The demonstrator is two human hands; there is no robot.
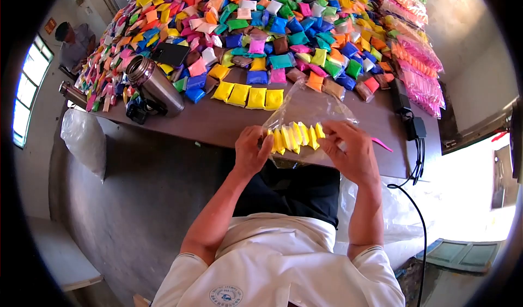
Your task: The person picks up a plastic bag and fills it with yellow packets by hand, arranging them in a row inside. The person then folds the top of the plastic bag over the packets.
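The two hands hold a row of yellow packets (294, 137) between them at the near edge of the brown, smooth-topped counter (218, 127). The left hand (252, 150) is curled nearly closed, thumb and fingers gripping the left end of the row; the right hand (353, 151) is more loosely bent, its thumb and fingertips holding the right end. The packets are plump little pillows in glossy film, stood on edge side by side like slices. A thin, crinkled clear plastic bag (310, 102) spreads behind them, catching pale reflections; whether the row lies inside it or against it I cannot tell.

Just beyond, four flat yellow packets (248, 96) lie in a line, squarish and soft-cornered. Behind them rises a big, loose pile of packets (261, 29), shiny and puffy, in many colours. A brushed-metal flask (163, 86), cylindrical and lidless, stands tilted in the view at the left, with a flat black rectangular object (170, 54) near it. At the right, clear bags of pink and orange pieces (414, 67) are stacked in ribbed layers, beside a black box (417, 128) with rubbery-looking cables. A slim pink strip (382, 144) lies just past the right hand.
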